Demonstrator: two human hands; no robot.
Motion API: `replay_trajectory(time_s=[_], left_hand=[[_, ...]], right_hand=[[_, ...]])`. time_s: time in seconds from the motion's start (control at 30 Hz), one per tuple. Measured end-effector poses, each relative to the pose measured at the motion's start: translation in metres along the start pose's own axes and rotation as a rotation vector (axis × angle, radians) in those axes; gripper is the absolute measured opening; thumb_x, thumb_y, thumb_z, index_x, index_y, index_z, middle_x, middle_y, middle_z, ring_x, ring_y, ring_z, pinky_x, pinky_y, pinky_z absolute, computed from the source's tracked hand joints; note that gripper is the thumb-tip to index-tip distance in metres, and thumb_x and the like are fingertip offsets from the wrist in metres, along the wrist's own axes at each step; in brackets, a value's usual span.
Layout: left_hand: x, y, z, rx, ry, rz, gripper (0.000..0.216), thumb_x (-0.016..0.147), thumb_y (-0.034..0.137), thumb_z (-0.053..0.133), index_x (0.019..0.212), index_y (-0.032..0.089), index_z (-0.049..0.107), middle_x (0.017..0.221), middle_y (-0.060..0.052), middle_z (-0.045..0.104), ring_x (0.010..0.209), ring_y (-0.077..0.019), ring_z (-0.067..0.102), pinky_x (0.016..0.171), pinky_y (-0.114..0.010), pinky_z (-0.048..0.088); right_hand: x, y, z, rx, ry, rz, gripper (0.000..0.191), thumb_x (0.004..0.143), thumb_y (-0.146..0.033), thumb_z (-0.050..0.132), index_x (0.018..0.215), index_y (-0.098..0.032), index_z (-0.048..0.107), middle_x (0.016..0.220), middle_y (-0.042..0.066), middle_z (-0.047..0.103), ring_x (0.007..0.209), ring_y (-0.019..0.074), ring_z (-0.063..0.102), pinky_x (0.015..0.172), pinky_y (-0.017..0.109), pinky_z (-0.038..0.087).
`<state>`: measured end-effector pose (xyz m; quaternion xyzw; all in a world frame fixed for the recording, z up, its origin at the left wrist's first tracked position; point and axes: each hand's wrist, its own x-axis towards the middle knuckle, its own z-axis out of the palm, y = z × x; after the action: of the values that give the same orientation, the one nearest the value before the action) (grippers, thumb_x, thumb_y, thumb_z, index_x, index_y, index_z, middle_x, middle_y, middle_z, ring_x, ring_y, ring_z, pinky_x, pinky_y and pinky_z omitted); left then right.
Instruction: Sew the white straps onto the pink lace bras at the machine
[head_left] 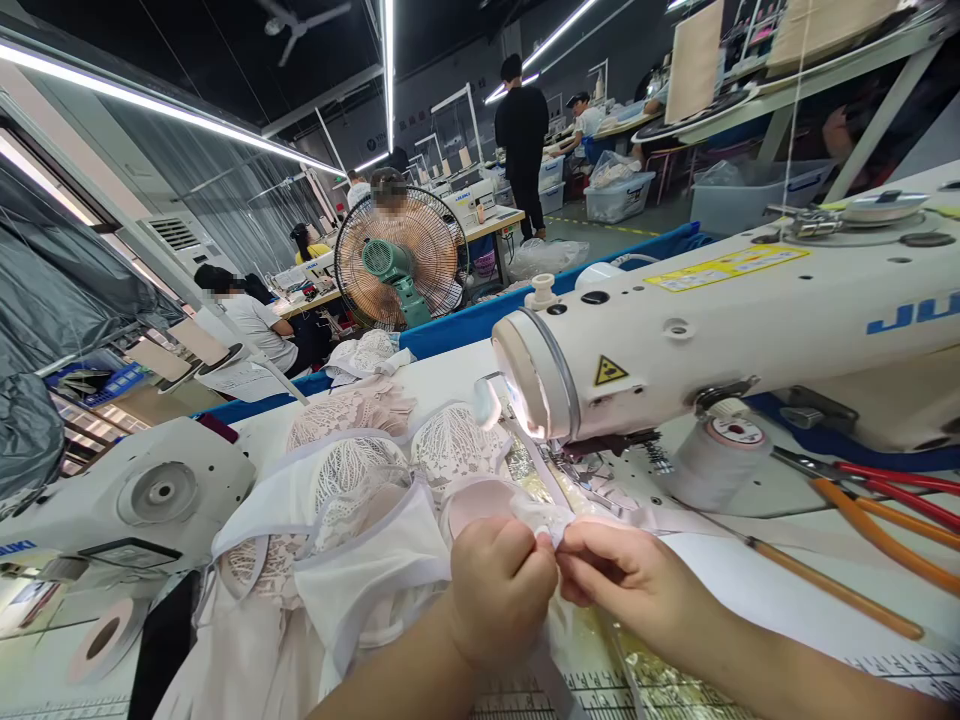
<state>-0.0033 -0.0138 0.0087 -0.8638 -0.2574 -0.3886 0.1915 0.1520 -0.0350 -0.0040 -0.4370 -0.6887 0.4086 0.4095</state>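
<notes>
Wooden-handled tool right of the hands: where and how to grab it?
Grip the wooden handle mid-length, probably from above on the near side, with the right hand. It lies flat, butt toward the right forearm, thin shaft toward the thread cone; orange tool handles flank the far side.

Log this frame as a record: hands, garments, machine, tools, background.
left hand: closed on thin white fabric
right hand: pinching the same fabric
garments: white lace-cupped bras, piled left of the hands
machine: white sewing machine, beyond the right hand
tools: orange-handled tool, red-handled tool, slim tan-handled tool
background: round caged fan with green motor
</notes>
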Motion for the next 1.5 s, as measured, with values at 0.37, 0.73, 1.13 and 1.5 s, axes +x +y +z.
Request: replay_trajectory(time_s=[0.37,0.73,1.13,1.5], left_hand=[[0.001,0.000,0.000,0.012,-0.008,-0.013,0.016,0.080,0.010,0.046,0.070,0.015,0.057,0.052,0.001,0.046,0.050,-0.0103,0.037,0.046,-0.025,0.026],[-0.001,0.000,0.003,-0.008,-0.044,-0.024,0.020,0.079,0.009,0.046,0.063,0.013,0.057,0.051,-0.001,0.047,0.052,-0.0115,0.037,0.046,-0.026,0.025],[0.001,-0.001,0.005,-0.010,-0.036,-0.037,0.023,0.081,0.010,0.043,0.063,0.015,0.057,0.050,0.000,0.046,0.050,-0.0115,0.036,0.046,-0.025,0.025],[0.000,-0.004,0.008,-0.192,-0.150,-0.158,0.021,0.084,0.014,0.038,0.083,0.016,0.059,0.071,-0.004,0.062,0.060,-0.0101,0.056,0.053,-0.019,0.045]], right_hand=[[0.001,-0.003,-0.002,0.034,0.009,-0.002,0.023,0.081,-0.023,0.040,0.059,-0.019,0.046,0.061,-0.001,0.049,0.055,0.0116,0.051,0.052,0.022,0.047],[0.001,-0.002,-0.003,-0.015,0.023,0.038,0.023,0.081,-0.024,0.042,0.059,-0.019,0.049,0.059,-0.001,0.051,0.056,0.0130,0.054,0.052,0.024,0.045],[0.004,0.002,-0.004,-0.087,0.030,0.062,0.024,0.081,-0.025,0.042,0.060,-0.019,0.052,0.060,0.000,0.053,0.057,0.0136,0.054,0.053,0.024,0.044],[0.007,0.010,-0.006,-0.160,0.111,-0.073,0.022,0.084,-0.020,0.042,0.068,-0.020,0.057,0.064,0.001,0.052,0.060,0.0133,0.053,0.052,0.023,0.043]])
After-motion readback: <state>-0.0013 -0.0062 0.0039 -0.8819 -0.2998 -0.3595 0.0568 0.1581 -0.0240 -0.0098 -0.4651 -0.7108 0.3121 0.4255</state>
